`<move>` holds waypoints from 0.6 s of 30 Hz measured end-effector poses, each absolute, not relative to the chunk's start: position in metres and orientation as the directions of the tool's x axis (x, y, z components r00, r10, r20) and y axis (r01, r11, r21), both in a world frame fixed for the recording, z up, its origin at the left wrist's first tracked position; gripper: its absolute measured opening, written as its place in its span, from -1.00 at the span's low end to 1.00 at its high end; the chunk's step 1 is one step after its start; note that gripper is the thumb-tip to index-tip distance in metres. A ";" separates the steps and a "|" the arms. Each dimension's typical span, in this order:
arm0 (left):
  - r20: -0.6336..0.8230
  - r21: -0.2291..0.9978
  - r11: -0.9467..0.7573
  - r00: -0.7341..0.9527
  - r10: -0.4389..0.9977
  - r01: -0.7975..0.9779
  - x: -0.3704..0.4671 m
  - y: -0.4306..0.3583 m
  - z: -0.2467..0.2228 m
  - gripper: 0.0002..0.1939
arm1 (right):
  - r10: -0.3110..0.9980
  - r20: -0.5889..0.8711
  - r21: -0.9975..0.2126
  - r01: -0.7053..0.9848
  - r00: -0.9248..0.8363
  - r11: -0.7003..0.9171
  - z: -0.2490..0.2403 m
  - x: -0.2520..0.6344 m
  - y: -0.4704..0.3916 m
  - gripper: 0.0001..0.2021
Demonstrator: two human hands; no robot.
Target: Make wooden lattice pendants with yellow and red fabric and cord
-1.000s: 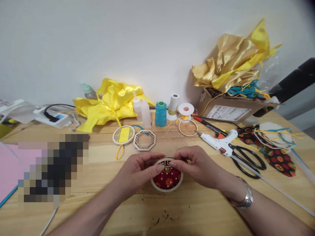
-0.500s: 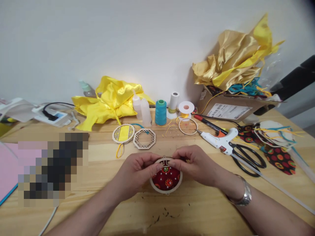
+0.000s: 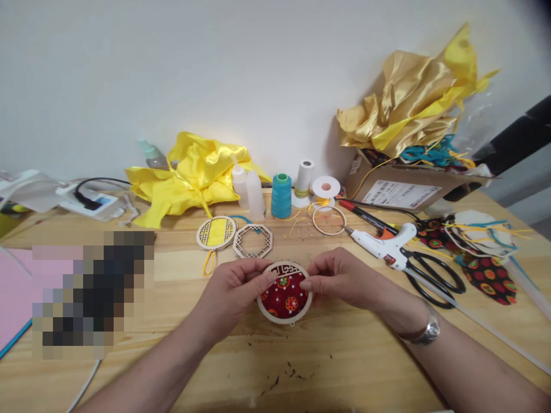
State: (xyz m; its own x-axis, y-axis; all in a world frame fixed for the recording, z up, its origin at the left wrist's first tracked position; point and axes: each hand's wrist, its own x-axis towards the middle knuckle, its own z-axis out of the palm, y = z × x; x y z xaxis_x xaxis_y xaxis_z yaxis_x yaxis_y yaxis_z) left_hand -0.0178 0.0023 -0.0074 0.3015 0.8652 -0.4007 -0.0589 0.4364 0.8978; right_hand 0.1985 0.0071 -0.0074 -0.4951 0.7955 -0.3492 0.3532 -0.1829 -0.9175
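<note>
Between my hands is a round wooden-framed ornament (image 3: 286, 295), with dark red patterned fabric inside and a lattice strip at its top. My left hand (image 3: 241, 289) grips its upper left edge, thumb on the front. At the upper right rim, my right hand (image 3: 338, 278) pinches the frame between thumb and fingers. Beyond them lie an octagonal lattice frame (image 3: 270, 244) and a round frame with yellow fabric (image 3: 217, 232). A thin wooden ring (image 3: 316, 221) rests farther right.
A white glue gun (image 3: 379, 244) and black-handled scissors (image 3: 450, 275) lie right. Behind stand a teal thread cone (image 3: 281, 198), squeeze bottles (image 3: 255, 198), yellow cloth (image 3: 189, 172) and a cardboard box (image 3: 398, 192). A power strip (image 3: 97, 206) sits left.
The ornament has moved slightly up and left and turned, showing more of its lattice. My right hand has shifted from the top toward its right rim.
</note>
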 end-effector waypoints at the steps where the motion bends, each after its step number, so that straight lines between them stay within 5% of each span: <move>1: -0.401 0.899 0.435 0.296 0.867 -0.058 -0.018 0.002 -0.007 -0.77 | 0.806 -0.345 -0.916 0.361 -0.481 -0.176 -0.008 0.198 0.007 -0.69; 18: -0.417 0.901 0.433 0.317 0.852 0.024 -0.022 0.008 -0.006 -0.68 | 0.845 -0.392 -0.876 0.427 -0.363 -0.223 0.002 0.202 0.014 -0.76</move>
State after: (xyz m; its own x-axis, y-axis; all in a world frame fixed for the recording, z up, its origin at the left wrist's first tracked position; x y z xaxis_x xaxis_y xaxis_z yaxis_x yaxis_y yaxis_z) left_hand -0.0221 0.0080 -0.0058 0.3172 0.8516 -0.4173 0.0241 0.4327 0.9012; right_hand 0.2021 0.0140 0.0018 -0.3631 0.8453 -0.3919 0.4275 -0.2226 -0.8762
